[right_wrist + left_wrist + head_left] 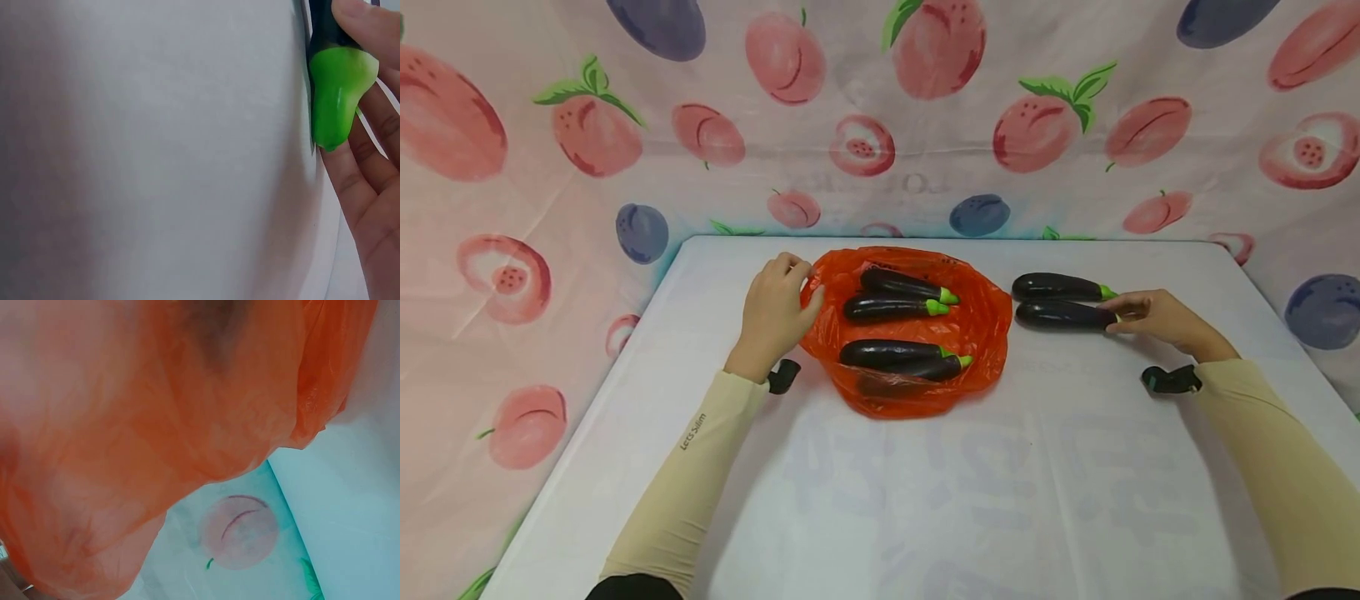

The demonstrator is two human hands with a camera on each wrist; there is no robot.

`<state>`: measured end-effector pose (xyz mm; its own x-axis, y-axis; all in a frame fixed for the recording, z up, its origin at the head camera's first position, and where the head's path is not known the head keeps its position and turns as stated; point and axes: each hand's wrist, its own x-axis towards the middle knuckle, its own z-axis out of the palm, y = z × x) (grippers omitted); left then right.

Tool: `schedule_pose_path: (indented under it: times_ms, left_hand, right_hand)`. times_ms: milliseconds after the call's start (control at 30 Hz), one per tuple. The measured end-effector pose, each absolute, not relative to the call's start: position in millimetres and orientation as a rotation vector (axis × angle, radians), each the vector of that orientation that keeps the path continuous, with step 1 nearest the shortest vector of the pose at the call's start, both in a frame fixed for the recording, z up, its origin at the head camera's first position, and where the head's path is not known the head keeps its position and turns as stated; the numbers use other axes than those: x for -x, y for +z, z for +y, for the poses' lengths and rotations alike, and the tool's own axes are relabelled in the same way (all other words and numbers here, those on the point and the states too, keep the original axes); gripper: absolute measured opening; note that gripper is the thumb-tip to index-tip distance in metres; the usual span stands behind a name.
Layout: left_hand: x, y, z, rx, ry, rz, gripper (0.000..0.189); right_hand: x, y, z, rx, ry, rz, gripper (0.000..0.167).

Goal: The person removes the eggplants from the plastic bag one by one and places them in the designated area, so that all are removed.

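A red-orange plastic bag (913, 407) lies spread open on the table with several dark purple eggplants (895, 308) inside, their green ends pointing right. At its left rim, my left hand (775, 312) pinches the plastic between thumb and fingers. The same bag (187, 425) fills much of the left wrist view, hiding that hand's fingertips. Right of the bag, two more eggplants lie side by side. My right hand (1161, 317) grips the nearer eggplant (1060, 316) by its green end, thumb on the near side. The farther eggplant (1056, 287) lies just behind it.
The white table (1000, 500) stretches toward me and out to both sides. Behind it hangs a pink fruit-print cloth (925, 192), which also runs down the left side. Dark wrist-worn devices (1171, 380) sit by both wrists.
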<state>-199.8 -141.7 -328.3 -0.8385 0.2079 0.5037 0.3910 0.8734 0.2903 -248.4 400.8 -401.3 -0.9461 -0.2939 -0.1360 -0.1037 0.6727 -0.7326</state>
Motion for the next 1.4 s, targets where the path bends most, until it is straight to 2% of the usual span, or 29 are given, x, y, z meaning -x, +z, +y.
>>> schedule_pose_path:
  times_ms: [867,1400]
  left_hand:
    - [200.6,-326.9,-141.9,0.433,-0.528,-2.586,0.018]
    - [200.9,-329.4,-142.8,0.437,-0.528,-2.579,0.019]
  right_hand:
    - [249.6,-398.1,401.0,0.249,-1.088,2.652,0.053]
    - [247.8,-394.5,403.0,0.36,-1.255,2.589,0.046]
